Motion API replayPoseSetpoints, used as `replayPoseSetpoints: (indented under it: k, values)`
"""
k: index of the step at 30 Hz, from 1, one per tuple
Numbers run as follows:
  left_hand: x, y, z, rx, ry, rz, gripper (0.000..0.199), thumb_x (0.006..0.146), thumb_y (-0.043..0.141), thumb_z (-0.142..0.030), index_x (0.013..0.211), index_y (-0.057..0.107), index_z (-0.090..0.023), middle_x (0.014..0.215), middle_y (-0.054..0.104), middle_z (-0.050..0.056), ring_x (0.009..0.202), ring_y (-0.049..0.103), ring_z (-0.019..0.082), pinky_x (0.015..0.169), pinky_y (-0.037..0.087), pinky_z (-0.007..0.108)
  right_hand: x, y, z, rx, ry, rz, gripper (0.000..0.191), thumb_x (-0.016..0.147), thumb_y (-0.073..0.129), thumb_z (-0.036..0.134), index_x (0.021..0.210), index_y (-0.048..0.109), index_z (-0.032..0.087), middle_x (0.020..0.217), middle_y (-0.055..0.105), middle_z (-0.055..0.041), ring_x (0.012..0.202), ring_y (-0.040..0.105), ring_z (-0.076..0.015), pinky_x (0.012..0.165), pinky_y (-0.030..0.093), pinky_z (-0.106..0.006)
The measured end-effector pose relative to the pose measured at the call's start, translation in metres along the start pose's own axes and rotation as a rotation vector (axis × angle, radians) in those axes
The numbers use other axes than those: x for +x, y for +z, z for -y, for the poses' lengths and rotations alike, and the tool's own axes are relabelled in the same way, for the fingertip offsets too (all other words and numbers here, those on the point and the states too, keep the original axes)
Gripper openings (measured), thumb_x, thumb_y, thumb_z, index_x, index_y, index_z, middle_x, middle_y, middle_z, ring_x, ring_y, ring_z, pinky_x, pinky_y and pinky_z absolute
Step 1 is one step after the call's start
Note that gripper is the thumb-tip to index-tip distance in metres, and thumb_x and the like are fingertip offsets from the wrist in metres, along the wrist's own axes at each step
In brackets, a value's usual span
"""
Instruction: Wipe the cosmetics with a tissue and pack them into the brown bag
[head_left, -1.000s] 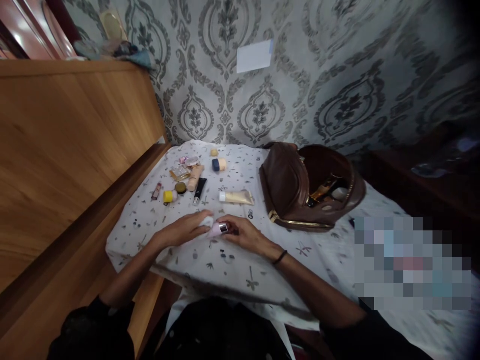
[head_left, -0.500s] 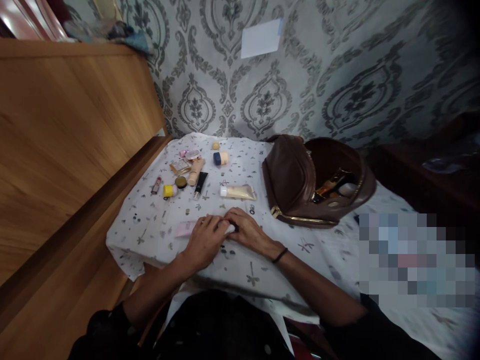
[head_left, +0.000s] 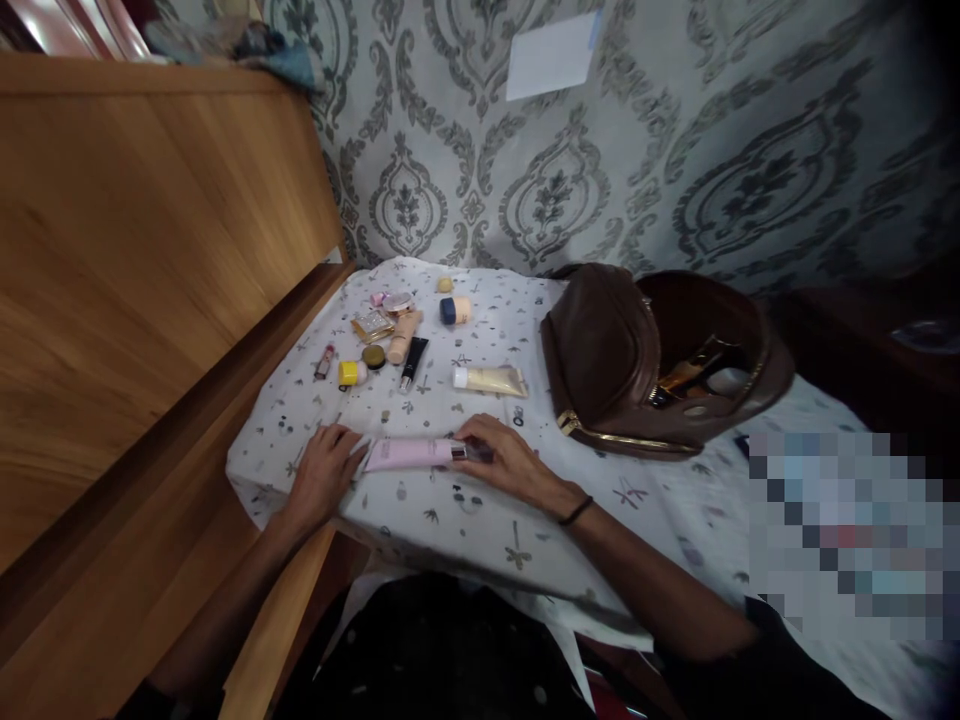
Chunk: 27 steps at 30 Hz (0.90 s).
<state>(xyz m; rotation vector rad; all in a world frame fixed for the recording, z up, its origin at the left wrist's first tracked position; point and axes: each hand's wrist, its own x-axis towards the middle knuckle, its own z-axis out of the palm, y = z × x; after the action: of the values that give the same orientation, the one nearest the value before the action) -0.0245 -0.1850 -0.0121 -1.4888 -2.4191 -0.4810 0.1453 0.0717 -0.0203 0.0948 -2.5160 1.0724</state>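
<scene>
A pink squeeze tube (head_left: 411,454) lies sideways on the patterned cloth, a silver band showing at its cap end. My right hand (head_left: 504,458) has its fingers closed around that clear-looking cap. Beside the tube's flat end, my left hand (head_left: 324,468) rests with thumb and fingers apart, holding nothing that I can see. Just behind the tube lies a cream-coloured tube (head_left: 491,380) with a white cap. Farther left are a black tube (head_left: 414,362), a beige tube (head_left: 404,336), a yellow-capped bottle (head_left: 351,373) and a small dark-lidded jar (head_left: 373,356).
An open brown bag (head_left: 600,350) with items inside stands on the right. Toward the back are a blue-capped bottle (head_left: 454,310), a small yellowish jar (head_left: 445,285) and a gold compact (head_left: 373,326). A lip gloss tube (head_left: 325,362) lies near the wooden panel (head_left: 180,230).
My hands were together over the pink tube's cap end. My left hand has moved left to the flat end, uncovering the tube. The view has shifted slightly left.
</scene>
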Motion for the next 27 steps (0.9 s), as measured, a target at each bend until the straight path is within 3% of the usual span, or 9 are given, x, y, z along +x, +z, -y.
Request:
replayPoseSetpoints:
  k: [4, 8, 11, 15, 18, 22, 27]
  values:
    - [0.009, -0.004, -0.01, 0.101, -0.038, -0.057, 0.025, 0.1, 0.041, -0.029, 0.089, 0.061, -0.019, 0.084, 0.058, 0.007, 0.085, 0.055, 0.024, 0.077, 0.047, 0.037, -0.001, 0.001, 0.0, 0.031, 0.021, -0.011, 0.021, 0.088, 0.067, 0.039, 0.097, 0.062, 0.02, 0.086, 0.062, -0.0037, 0.077, 0.057, -0.017, 0.068, 0.046, -0.029]
    - [0.029, -0.002, -0.05, -0.011, 0.018, -0.117, 0.02, 0.1, 0.041, -0.027, 0.104, 0.06, -0.021, 0.094, 0.06, 0.006, 0.092, 0.056, 0.022, 0.082, 0.047, 0.034, 0.0, 0.004, 0.0, 0.046, -0.012, -0.049, 0.022, 0.085, 0.071, 0.038, 0.096, 0.063, 0.02, 0.086, 0.063, -0.0037, 0.077, 0.058, -0.0173, 0.069, 0.047, -0.03]
    - [0.041, 0.008, -0.089, -0.068, 0.112, -0.015, 0.026, 0.099, 0.043, -0.025, 0.123, 0.052, -0.02, 0.109, 0.061, 0.009, 0.101, 0.055, 0.023, 0.086, 0.046, 0.037, 0.001, 0.005, 0.001, 0.01, -0.053, -0.076, 0.018, 0.086, 0.069, 0.035, 0.083, 0.06, 0.019, 0.078, 0.059, -0.0028, 0.074, 0.055, -0.0175, 0.067, 0.045, -0.03]
    - [0.043, 0.02, -0.114, 0.029, 0.171, 0.093, 0.023, 0.097, 0.051, -0.034, 0.112, 0.055, -0.017, 0.108, 0.062, 0.01, 0.103, 0.054, 0.027, 0.091, 0.044, 0.044, 0.001, 0.005, 0.001, -0.027, -0.095, -0.069, 0.021, 0.088, 0.065, 0.031, 0.073, 0.055, 0.019, 0.073, 0.057, -0.0026, 0.074, 0.054, -0.0183, 0.066, 0.044, -0.03]
    - [0.038, 0.019, -0.099, 0.08, 0.182, 0.11, 0.02, 0.096, 0.052, -0.035, 0.103, 0.056, -0.017, 0.104, 0.062, 0.01, 0.103, 0.054, 0.027, 0.09, 0.044, 0.043, 0.0, 0.005, 0.0, -0.012, -0.094, -0.064, 0.015, 0.087, 0.068, 0.032, 0.083, 0.061, 0.019, 0.079, 0.062, -0.0035, 0.078, 0.057, -0.0187, 0.07, 0.046, -0.031]
    - [0.025, 0.008, -0.054, 0.104, 0.128, 0.126, 0.019, 0.097, 0.05, -0.036, 0.099, 0.056, -0.017, 0.102, 0.061, 0.01, 0.101, 0.052, 0.027, 0.086, 0.046, 0.043, 0.0, 0.006, -0.001, -0.013, -0.039, -0.058, 0.02, 0.085, 0.071, 0.037, 0.091, 0.064, 0.02, 0.084, 0.064, -0.0041, 0.079, 0.058, -0.0186, 0.071, 0.047, -0.031]
    - [0.005, 0.001, -0.006, 0.041, 0.074, 0.043, 0.021, 0.1, 0.043, -0.031, 0.106, 0.059, -0.018, 0.114, 0.057, 0.011, 0.107, 0.051, 0.026, 0.091, 0.047, 0.043, -0.002, 0.004, 0.0, 0.002, 0.032, -0.042, 0.026, 0.088, 0.067, 0.042, 0.102, 0.066, 0.021, 0.087, 0.065, -0.005, 0.077, 0.059, -0.0176, 0.069, 0.049, -0.031]
